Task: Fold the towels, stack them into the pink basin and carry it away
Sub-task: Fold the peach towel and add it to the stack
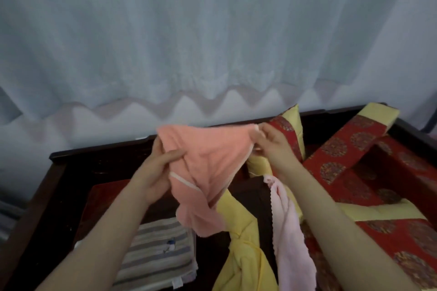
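While both hands are raised above the dark wooden bench (99, 149), we hold the salmon-pink terry towel (205, 168) spread between them. Our left hand (153, 170) grips its left edge, thumb curled across the front and fingers behind. Our right hand (272, 146) pinches the upper right corner between thumb and fingertips. The towel's lower part hangs in loose folds. Below lie a folded grey-and-white striped towel (156, 250), a crumpled yellow towel (243, 264) and a pale pink scalloped-edge towel (288, 231). Red patterned cushions with yellow borders (343, 149) sit to the right.
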Demonstrator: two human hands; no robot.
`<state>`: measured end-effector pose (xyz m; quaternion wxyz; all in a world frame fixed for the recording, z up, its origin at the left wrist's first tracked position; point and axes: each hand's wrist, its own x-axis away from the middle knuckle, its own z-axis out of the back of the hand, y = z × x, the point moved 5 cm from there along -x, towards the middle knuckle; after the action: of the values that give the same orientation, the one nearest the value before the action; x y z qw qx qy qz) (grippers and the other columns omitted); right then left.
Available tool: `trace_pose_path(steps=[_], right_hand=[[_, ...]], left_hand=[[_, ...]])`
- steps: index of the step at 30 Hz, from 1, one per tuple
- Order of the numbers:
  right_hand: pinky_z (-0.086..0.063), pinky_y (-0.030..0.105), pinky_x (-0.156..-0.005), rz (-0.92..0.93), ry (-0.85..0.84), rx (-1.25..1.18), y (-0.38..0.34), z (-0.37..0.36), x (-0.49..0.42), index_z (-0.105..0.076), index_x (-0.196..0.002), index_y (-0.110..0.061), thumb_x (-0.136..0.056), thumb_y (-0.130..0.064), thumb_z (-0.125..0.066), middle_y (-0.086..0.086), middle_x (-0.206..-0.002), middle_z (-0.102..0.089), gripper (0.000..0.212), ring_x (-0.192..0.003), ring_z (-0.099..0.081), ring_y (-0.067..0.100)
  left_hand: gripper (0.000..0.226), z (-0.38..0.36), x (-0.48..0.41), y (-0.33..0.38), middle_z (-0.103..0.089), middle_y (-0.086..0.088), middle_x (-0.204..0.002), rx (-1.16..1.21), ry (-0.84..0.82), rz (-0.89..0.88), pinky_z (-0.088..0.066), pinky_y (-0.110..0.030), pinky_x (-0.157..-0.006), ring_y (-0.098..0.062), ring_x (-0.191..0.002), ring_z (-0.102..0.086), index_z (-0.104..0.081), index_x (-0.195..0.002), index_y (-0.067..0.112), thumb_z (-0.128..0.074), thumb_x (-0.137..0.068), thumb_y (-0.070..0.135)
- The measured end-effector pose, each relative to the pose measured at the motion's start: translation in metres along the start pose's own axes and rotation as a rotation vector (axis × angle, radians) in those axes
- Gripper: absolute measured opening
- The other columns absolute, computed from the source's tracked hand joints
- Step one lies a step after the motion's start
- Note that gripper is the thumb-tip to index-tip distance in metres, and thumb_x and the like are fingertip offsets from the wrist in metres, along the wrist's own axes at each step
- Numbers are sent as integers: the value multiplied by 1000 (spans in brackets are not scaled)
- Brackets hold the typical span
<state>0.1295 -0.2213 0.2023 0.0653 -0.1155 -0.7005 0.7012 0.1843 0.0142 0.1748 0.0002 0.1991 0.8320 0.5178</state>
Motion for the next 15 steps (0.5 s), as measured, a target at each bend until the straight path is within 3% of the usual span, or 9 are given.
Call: trace_pose_path(steps=[2,5,7,12,15], right_hand=[[-50,18,-60,50,139,79,-17,22,-18,-56,-78,-6,-95,-13,-54,4,-73,-57,19,-64,-58,4],[-48,24,-60,65,252,112,-32,49,-37,-62,-79,-14,-92,-18,-59,6,-77,-59,14,-70,-56,14],[-47,24,-54,59,317,129,-35,64,-46,-64,-75,-19,-91,-19,-61,0,-72,-59,16,-69,-54,14],[-51,44,-77,50,405,153,-34,87,-56,-67,-75,-21,-88,-22,-64,8,-84,-64,13,-82,-57,22],[-48,41,-69,54,448,159,-38,94,-55,-67,-75,-19,-88,-23,-64,14,-83,-60,15,-77,-55,24]], left_hand=[[70,8,-5,17,-61,-7,-126,-110,-31,-16,-59,-34,-74,-20,-101,-65,-41,-136,29,-57,-79,-7],[80,20,-13,33,-65,-7,-113,-176,1,26,-58,-32,-59,-15,-77,-68,-30,-139,45,-58,-82,-6],[76,27,-20,39,-64,-10,-104,-173,54,25,-59,-30,-59,-14,-72,-67,-34,-139,38,-57,-83,-8],[56,33,-31,44,-62,-14,-97,-206,184,7,-59,-22,-61,-19,-83,-63,-49,-130,10,-60,-80,-13],[38,26,-35,43,-68,-9,-91,-166,203,26,-58,-21,-55,-15,-78,-65,-59,-115,12,-64,-81,-3]])
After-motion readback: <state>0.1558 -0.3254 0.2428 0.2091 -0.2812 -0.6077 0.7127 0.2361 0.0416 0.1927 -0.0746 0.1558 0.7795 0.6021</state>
